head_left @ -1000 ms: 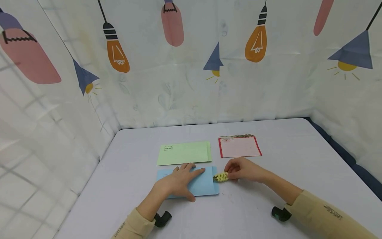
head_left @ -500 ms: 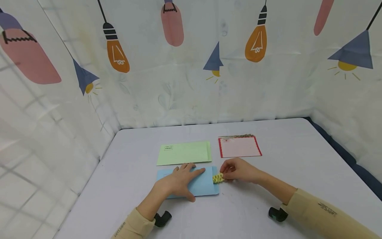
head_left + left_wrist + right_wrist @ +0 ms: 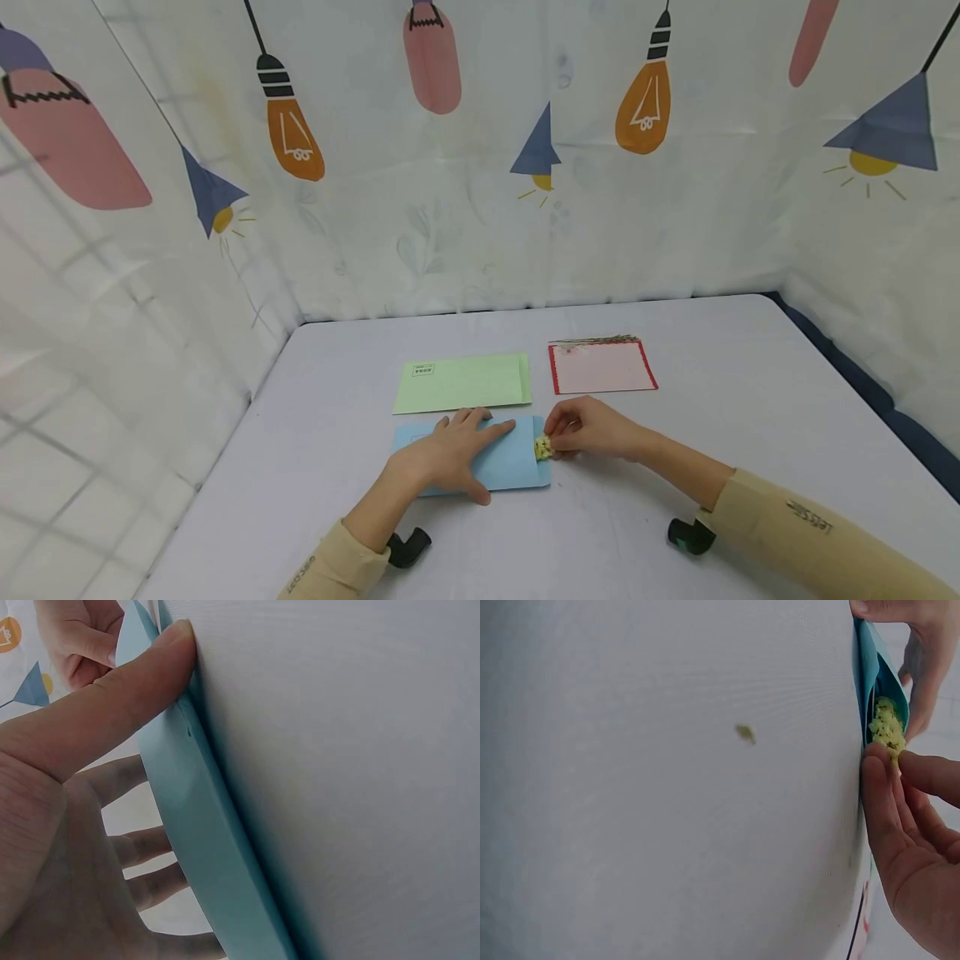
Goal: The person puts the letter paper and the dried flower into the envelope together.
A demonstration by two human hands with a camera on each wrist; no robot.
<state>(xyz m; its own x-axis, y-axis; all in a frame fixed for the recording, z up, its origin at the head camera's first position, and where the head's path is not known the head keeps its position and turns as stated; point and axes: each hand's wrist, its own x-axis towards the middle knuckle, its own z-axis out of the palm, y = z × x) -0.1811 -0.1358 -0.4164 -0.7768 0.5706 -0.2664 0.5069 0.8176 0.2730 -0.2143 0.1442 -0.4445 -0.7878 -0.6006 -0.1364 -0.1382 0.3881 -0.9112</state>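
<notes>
A blue envelope [image 3: 517, 468] lies on the table with its open end to the right. My left hand [image 3: 448, 457] rests spread across it, and the thumb presses near the front edge in the left wrist view. At the open end my right hand [image 3: 596, 429] pinches the tip of a yellow dried flower [image 3: 542, 448] between thumb and fingers. In the right wrist view the mouth of the envelope gapes around the flower [image 3: 887, 729]. Much of the bloom is hidden inside the envelope.
Behind the blue envelope lies a green envelope [image 3: 465, 385]. A pink card [image 3: 606, 370] with a red border is at the back right, with thin dried stems [image 3: 596, 341] along its far edge. A small crumb [image 3: 745, 733] lies on the white table [image 3: 300, 467].
My right hand has moved left, sliding the yellow flower deeper into the blue envelope, so less of it shows. My left hand has stayed in place.
</notes>
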